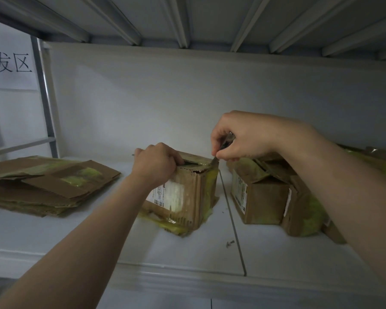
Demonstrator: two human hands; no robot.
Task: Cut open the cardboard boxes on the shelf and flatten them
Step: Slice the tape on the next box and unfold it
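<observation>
A small brown cardboard box [185, 195] with yellow-green tape and a white shipping label stands upright in the middle of the white shelf [112, 239]. My left hand [154, 162] grips its top left edge, fingers curled over the flap. My right hand [239, 134] holds a small knife [223, 146], whose blade tip touches the taped top right corner of the box. The top seam looks partly split.
A stack of flattened cardboard [45, 186] lies at the left of the shelf. Two or three more taped boxes [267, 197] crowd the right side. Small scraps [230, 243] lie near the shelf seam. The upper shelf's ribs hang close overhead.
</observation>
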